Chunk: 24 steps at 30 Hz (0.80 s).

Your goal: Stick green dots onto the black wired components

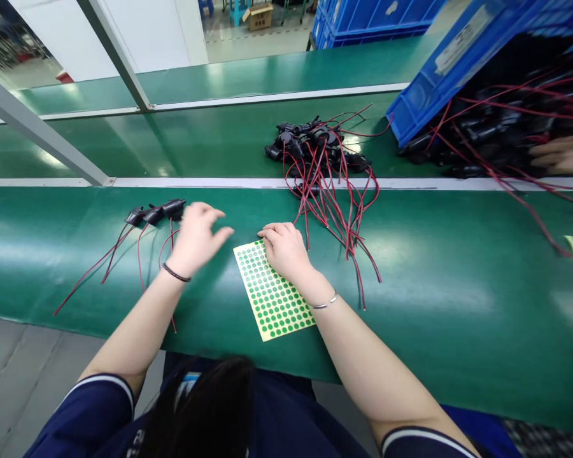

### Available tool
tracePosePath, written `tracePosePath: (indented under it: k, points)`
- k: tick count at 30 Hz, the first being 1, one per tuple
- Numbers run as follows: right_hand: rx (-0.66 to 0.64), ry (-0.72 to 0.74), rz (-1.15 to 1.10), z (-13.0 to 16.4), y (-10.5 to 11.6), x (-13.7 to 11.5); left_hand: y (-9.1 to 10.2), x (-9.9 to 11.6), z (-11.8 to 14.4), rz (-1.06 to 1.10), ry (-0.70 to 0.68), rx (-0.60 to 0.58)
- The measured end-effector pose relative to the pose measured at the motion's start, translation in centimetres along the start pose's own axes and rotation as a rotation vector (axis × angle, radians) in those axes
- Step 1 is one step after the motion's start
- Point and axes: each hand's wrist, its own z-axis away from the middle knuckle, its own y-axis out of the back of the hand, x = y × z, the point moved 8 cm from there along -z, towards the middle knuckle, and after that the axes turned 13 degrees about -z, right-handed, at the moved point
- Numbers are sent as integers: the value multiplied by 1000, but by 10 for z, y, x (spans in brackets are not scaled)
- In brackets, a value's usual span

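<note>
left hand (197, 236): while its fingers spread, black parts (153, 215) lie near
right hand (285, 249): on sticker sheet (270, 304); can't tell its grip

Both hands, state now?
Left hand: open, nothing visible in it.
Right hand: over the green-dot sheet, far edge; grip can't be told.

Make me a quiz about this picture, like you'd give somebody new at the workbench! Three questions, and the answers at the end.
1. Where is the camera wearer's right hand?
A) on the dotted sheet
B) inside a cardboard box
C) on the floor
2. True or false: the wearer's left hand is off the sheet.
3. Fill in: the crate beside the pile of black parts is coloured ____.

Key: 1. A; 2. True; 3. blue
</note>
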Motion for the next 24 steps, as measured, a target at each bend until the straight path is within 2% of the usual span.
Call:
tracePosePath:
  k: [1, 3, 6, 10, 15, 20, 24]
  points:
    - [-14, -5, 9, 0, -1, 0, -17, 23, 6, 41, -76, -108]
    - [-40, -18, 26, 1, -1, -1, -45, 51, 16, 43, -98, -255]
    - [-80, -22, 46, 2, -2, -5, -65, 66, 25, 5, -62, -320]
    - [-143, 7, 42, 3, -4, -12, -69, 61, 28, 65, -49, -308]
    - [-195, 54, -29, 3, -6, -16, -73, 51, 28, 283, 18, -304]
    - [-187, 78, -76, 2, -3, -15, -74, 44, 30, 491, 125, -284]
    - [-125, 119, -91, 1, 2, -17, -71, 39, 30, 611, 205, -277]
